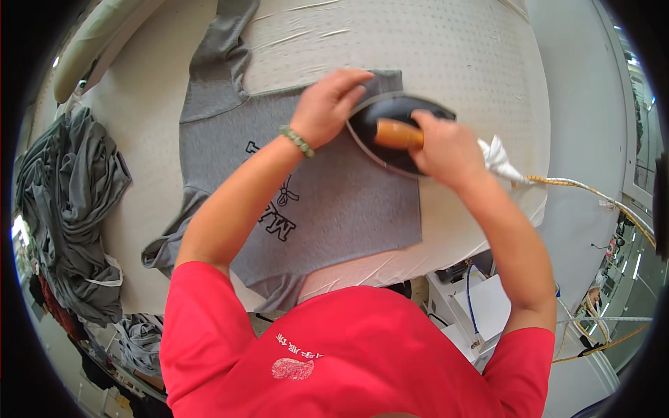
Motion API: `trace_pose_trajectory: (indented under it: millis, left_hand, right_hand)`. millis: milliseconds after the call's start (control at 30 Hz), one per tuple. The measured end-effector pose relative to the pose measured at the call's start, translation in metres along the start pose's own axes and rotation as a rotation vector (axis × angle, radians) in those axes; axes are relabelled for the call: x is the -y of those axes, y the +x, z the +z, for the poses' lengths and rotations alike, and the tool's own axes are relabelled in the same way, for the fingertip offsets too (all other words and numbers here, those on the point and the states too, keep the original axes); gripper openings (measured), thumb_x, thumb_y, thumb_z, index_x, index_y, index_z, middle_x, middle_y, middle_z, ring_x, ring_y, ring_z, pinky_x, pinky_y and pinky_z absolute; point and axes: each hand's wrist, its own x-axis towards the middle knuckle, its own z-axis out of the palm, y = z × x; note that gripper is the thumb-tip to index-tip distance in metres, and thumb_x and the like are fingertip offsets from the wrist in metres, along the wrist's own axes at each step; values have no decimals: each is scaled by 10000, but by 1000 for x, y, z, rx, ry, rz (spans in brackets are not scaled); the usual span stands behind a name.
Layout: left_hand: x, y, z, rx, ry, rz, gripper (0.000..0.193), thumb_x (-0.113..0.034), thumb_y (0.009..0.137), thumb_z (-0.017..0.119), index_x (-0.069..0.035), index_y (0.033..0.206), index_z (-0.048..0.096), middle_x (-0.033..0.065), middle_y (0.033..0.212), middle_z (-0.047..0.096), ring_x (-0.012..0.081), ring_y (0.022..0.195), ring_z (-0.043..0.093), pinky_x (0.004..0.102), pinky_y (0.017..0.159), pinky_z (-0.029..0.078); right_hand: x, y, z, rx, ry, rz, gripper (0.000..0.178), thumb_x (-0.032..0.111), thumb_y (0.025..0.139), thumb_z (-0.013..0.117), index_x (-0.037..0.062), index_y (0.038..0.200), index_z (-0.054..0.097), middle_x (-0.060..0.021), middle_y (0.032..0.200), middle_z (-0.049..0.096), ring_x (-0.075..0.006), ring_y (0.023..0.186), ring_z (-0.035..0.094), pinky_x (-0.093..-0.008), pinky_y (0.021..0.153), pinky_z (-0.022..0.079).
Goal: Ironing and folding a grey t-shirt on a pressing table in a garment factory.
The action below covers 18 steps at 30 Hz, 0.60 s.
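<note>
A grey sweatshirt (348,202) with dark lettering lies spread on the pale padded ironing table (446,42). My right hand (449,150) is wrapped round the wooden handle (396,134) of a black iron (382,110). The iron rests over the right part of the garment, its pointed end turned left, and overlaps the garment's edge there. My left hand (326,110) is on the cloth near its far edge, just left of the iron. Its fingers are stretched out, slightly blurred, with nothing seen in them.
Several grey garments (73,209) are heaped at the left edge of the table. A white cloth wrap (498,157) and a yellow-and-white hose (592,187) trail right from the iron. A padded roll (97,45) sits at the far left; a white machine (481,306) stands below the near right edge.
</note>
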Motion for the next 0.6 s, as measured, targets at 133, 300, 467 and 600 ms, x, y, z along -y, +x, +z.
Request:
trace_pose_trajectory:
  millis: [133, 300, 467, 600]
  left_hand:
    - [3, -6, -102, 46, 636, -14, 211, -246, 980, 692, -114, 1143, 723, 103, 1098, 709, 310, 1061, 676, 407, 901, 564]
    - [44, -32, -168, 51, 714, 262, 151, -151, 945, 714, -78, 1077, 712, 80, 1061, 694, 300, 1016, 672, 388, 877, 560]
    - [68, -42, -165, -139, 685, 314, 172, -46, 920, 689, -62, 1091, 698, 61, 1089, 697, 295, 1031, 668, 391, 899, 551]
    - [78, -46, -168, -168, 666, 304, 223, 18, 913, 641, -63, 1112, 700, 59, 1143, 708, 295, 1070, 671, 388, 934, 543]
  right_hand:
    - [-33, 69, -18, -55, 18, 53, 343, 266, 871, 766, 105, 1168, 710, -208, 928, 756, -428, 836, 728, -498, 738, 589]
    - [-14, 102, -42, 99, 124, -105, 347, 270, 874, 765, 97, 1173, 724, -208, 968, 757, -429, 907, 719, -488, 798, 581]
    - [67, 123, -39, 135, -8, -222, 325, 265, 867, 755, 68, 1123, 724, -210, 943, 756, -425, 906, 724, -491, 811, 586]
    - [138, 138, -30, 232, 33, -239, 284, 255, 863, 736, 20, 1018, 698, -227, 917, 751, -416, 903, 734, -494, 821, 591]
